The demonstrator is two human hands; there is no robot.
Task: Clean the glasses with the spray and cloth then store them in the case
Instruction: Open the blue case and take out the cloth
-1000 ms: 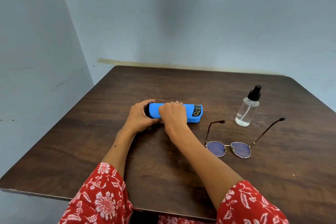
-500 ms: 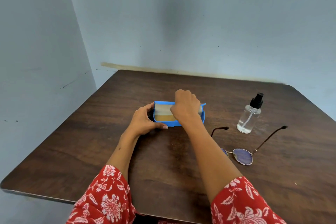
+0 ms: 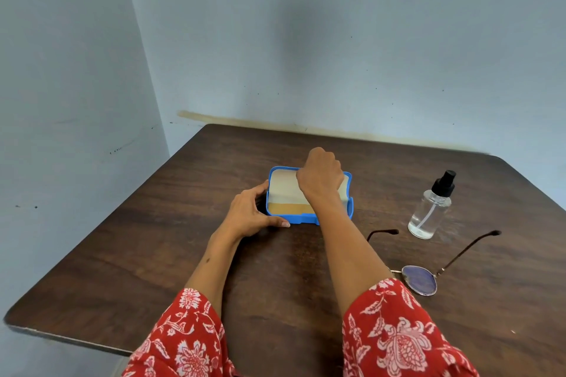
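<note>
The blue glasses case (image 3: 301, 220) lies open in the middle of the table, its pale lining showing. My left hand (image 3: 249, 214) grips the case's left end, thumb along its front edge. My right hand (image 3: 320, 176) holds the raised lid at the far edge, fingers curled over it. A pale cloth (image 3: 283, 190) seems to lie inside; I cannot tell it apart from the lining. The glasses (image 3: 419, 280) rest unfolded on the table at the right, partly hidden by my right arm. The clear spray bottle (image 3: 432, 208) with a black nozzle stands upright behind them.
The dark wooden table (image 3: 153, 254) sits in a corner of pale blue walls. Its left and front edges are near my arms. My red floral sleeves fill the bottom of the view.
The case was closed a second ago and now stands open. My right hand has lifted the lid back away from me while my left hand stayed on the case's left end.
</note>
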